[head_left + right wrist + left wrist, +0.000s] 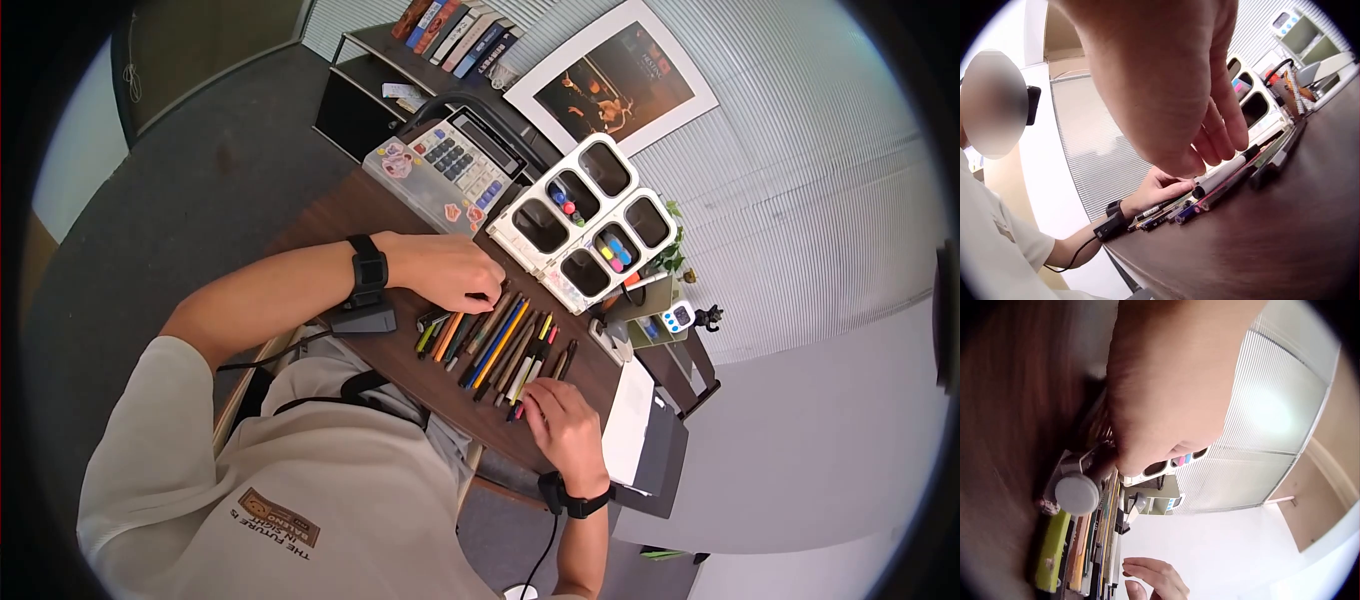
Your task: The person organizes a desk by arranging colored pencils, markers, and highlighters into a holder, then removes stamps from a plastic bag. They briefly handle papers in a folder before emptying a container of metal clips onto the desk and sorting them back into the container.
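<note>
A row of pencils, pens and markers (497, 345) lies side by side on the brown table. My left hand (450, 272) is at the far left ends of the row, its fingers bent down over dark pencils; I cannot tell whether they pinch one. In the left wrist view, a light green stick (1052, 553) and a round grey-white end (1077, 495) lie below this hand. My right hand (567, 425) is at the right near end of the row, fingers loosely bent and fingertips right at the pens. A white marker with black ends (1222, 177) lies under those fingers.
Behind the row stands a white organizer (548, 262) with several compartments, some holding colourful markers. A calculator (460, 160) and a clear stickered case (425, 195) are at the back left. White paper (628, 420) and a dark folder (660, 450) lie at the right edge.
</note>
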A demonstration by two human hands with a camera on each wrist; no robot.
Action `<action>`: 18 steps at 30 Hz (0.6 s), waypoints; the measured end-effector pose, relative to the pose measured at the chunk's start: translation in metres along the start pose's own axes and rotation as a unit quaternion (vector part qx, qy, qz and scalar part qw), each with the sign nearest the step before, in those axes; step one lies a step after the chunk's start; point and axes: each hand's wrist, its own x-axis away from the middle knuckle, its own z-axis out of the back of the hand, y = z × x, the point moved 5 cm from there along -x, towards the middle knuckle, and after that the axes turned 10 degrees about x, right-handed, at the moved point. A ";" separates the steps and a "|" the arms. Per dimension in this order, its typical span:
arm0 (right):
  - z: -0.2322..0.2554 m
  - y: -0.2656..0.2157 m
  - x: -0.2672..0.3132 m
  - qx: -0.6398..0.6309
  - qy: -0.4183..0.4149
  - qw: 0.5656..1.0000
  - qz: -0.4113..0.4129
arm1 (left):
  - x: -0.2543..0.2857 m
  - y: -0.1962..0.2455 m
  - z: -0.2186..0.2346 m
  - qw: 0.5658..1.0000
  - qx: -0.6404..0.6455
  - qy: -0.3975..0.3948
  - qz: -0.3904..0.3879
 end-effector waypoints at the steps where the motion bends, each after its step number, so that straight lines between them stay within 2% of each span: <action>1: -0.001 0.003 0.000 -0.009 0.002 1.000 -0.012 | 0.000 -0.001 -0.001 1.000 -0.008 0.000 0.004; 5: -0.008 0.010 0.000 -0.018 -0.001 0.999 -0.027 | -0.002 -0.006 -0.011 0.998 -0.032 0.044 0.012; 7: -0.008 0.011 0.000 -0.022 -0.005 0.999 -0.031 | -0.004 -0.008 -0.014 0.994 -0.067 0.065 0.059; 10: -0.007 0.013 -0.001 -0.020 -0.008 0.999 -0.033 | -0.005 -0.007 -0.016 0.991 -0.073 0.054 0.096; 18: -0.011 0.021 -0.009 0.010 -0.024 0.999 -0.043 | -0.005 -0.004 -0.016 0.993 -0.088 0.042 0.071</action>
